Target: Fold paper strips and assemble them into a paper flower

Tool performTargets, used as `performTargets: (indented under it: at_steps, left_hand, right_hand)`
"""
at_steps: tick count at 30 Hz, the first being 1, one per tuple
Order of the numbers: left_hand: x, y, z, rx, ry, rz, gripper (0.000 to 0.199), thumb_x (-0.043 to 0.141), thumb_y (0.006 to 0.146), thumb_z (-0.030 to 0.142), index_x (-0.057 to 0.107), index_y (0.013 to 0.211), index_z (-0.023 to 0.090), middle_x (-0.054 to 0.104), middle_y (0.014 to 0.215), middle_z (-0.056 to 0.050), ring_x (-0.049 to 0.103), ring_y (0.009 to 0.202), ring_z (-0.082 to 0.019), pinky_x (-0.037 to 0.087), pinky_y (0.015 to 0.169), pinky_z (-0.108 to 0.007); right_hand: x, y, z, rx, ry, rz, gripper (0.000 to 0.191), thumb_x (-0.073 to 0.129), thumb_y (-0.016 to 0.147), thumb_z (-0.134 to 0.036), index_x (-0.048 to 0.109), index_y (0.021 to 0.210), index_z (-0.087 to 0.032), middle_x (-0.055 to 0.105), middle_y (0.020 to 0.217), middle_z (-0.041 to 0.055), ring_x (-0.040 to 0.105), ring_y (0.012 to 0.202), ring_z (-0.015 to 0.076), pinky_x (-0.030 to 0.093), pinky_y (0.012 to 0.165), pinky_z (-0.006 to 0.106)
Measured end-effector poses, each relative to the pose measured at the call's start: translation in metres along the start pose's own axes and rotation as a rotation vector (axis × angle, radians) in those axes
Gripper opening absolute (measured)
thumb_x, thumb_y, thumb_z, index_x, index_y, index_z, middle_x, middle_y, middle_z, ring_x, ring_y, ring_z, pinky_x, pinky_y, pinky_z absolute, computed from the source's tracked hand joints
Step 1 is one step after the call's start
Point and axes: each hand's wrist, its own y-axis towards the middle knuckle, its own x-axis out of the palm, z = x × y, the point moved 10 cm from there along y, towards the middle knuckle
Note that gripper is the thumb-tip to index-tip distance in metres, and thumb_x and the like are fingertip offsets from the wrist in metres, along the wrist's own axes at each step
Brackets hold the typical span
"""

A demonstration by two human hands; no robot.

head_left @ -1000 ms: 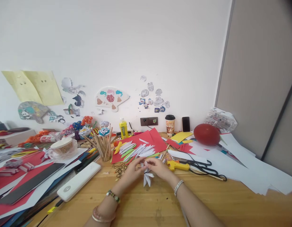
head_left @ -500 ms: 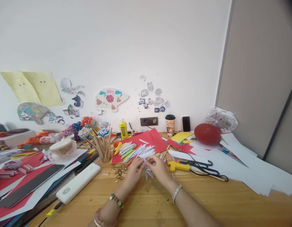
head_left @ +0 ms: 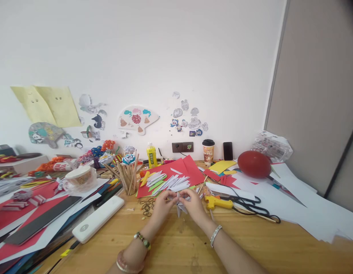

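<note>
Both hands meet over the wooden table in front of a pile of folded paper pieces. My left hand (head_left: 164,204) pinches the left side of a white folded-paper piece (head_left: 180,209) with pointed ends. From the other side my right hand (head_left: 192,204) grips the same piece, its fingers closed near the top. The paper's points hang below the fingertips, and its upper part is partly hidden by the fingers. Just beyond lie white folded strips (head_left: 172,183) on red paper (head_left: 193,169). Left of my left hand are several rubber bands (head_left: 147,206).
A yellow glue gun (head_left: 219,203) and black-handled scissors (head_left: 252,207) lie right of the hands. Farther back stand a lidded cup (head_left: 208,152), a yellow bottle (head_left: 151,156) and a red balloon (head_left: 254,164). At left are a white power bank (head_left: 98,219) and a jar of sticks (head_left: 127,179).
The whole view has shifted slightly, so the scene appears a little farther right. Both hands stay together on the white folded paper, with only a small change in the fingers.
</note>
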Motion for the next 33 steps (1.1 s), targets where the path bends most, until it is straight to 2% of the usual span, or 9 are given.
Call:
performTargets:
  at_steps: [7, 14, 19, 25, 33]
  left_hand:
    - [-0.001, -0.001, 0.011, 0.085, 0.002, -0.01, 0.022, 0.06, 0.073, 0.036, 0.069, 0.083, 0.019, 0.07, 0.088, -0.007, 0.062, 0.083, -0.021, 0.05, 0.073, -0.032]
    - [-0.006, 0.0, 0.008, 0.111, 0.001, 0.055, 0.018, 0.063, 0.07, 0.034, 0.069, 0.077, 0.019, 0.069, 0.08, -0.006, 0.063, 0.076, -0.02, 0.051, 0.068, -0.031]
    - [-0.008, 0.0, 0.007, 0.098, 0.007, 0.052, 0.013, 0.065, 0.068, 0.03, 0.064, 0.075, 0.018, 0.066, 0.075, -0.003, 0.061, 0.074, -0.019, 0.049, 0.068, -0.029]
    - [-0.004, 0.0, 0.012, 0.116, -0.098, -0.04, 0.018, 0.066, 0.068, 0.032, 0.059, 0.072, 0.017, 0.062, 0.073, -0.002, 0.058, 0.072, -0.016, 0.047, 0.069, -0.028]
    - [0.0, 0.001, 0.01, 0.077, -0.208, -0.08, 0.018, 0.068, 0.066, 0.03, 0.058, 0.074, 0.017, 0.06, 0.076, -0.002, 0.057, 0.073, -0.016, 0.047, 0.071, -0.028]
  right_hand:
    - [-0.006, 0.001, -0.007, -0.019, 0.01, 0.065, 0.005, 0.058, 0.071, -0.017, 0.06, 0.076, -0.018, 0.062, 0.08, 0.0034, 0.056, 0.079, 0.0188, 0.043, 0.072, 0.03]
    - [-0.005, -0.001, -0.011, -0.096, -0.056, 0.071, 0.007, 0.057, 0.072, -0.017, 0.063, 0.075, -0.019, 0.063, 0.081, 0.0039, 0.055, 0.084, 0.0206, 0.041, 0.077, 0.032]
    - [-0.002, -0.002, -0.019, -0.125, -0.012, 0.0, 0.009, 0.057, 0.072, -0.013, 0.061, 0.078, -0.019, 0.061, 0.083, 0.0034, 0.054, 0.085, 0.02, 0.041, 0.077, 0.032]
    - [0.001, -0.003, -0.024, -0.134, 0.023, -0.113, 0.012, 0.057, 0.073, -0.015, 0.059, 0.084, -0.02, 0.057, 0.088, 0.0027, 0.053, 0.089, 0.019, 0.04, 0.082, 0.032]
    - [-0.002, -0.005, -0.03, -0.165, 0.014, -0.101, 0.01, 0.06, 0.074, -0.019, 0.06, 0.084, -0.02, 0.058, 0.087, 0.0031, 0.053, 0.089, 0.0199, 0.041, 0.081, 0.033]
